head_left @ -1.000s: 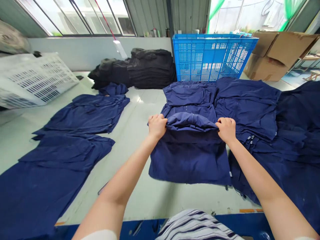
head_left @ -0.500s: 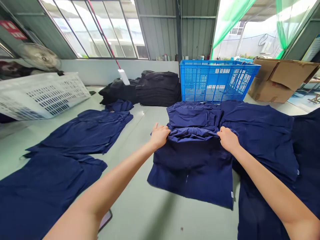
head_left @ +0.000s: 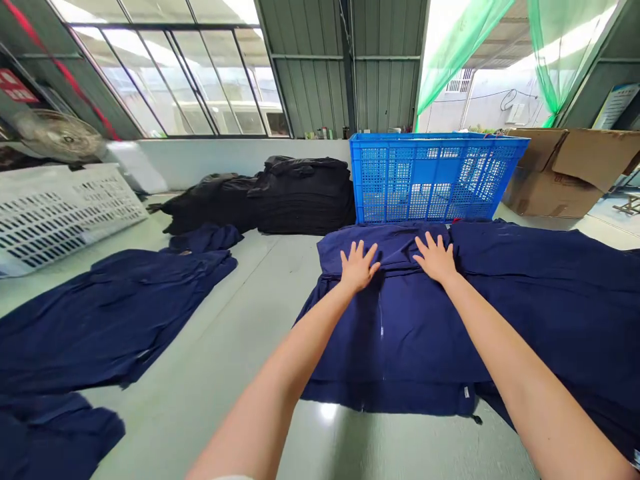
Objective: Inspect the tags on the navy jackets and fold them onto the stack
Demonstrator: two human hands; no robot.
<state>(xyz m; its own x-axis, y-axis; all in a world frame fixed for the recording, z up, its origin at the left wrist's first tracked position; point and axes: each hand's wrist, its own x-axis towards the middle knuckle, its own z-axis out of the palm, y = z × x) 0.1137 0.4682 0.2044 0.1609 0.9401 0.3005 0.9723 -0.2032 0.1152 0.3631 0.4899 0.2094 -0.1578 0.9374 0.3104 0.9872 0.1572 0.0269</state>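
A navy blue jacket (head_left: 345,347) lies spread on the pale green table (head_left: 240,333), its zip line running down the middle and a small white tag near its lower right corner. Fingers spread, my left hand (head_left: 358,268) rests flat on the upper part of the cloth. My right hand (head_left: 436,259) lies on it too, a little to the right, with its fingers also apart. Neither hand grips the fabric. More navy garments (head_left: 560,293) lie against the jacket's right side.
Behind the jacket stands a blue plastic crate (head_left: 435,180), with a cardboard box (head_left: 560,180) to its right. Black folded garments (head_left: 305,193) are stacked at the back. On the left are other navy garments (head_left: 120,313), a white basket (head_left: 65,213) and a fan (head_left: 57,137).
Both hands have let go of the bunched cloth and now lie flat on it, closer together. The jacket is spread out smoother and reaches further down. The view has shifted.
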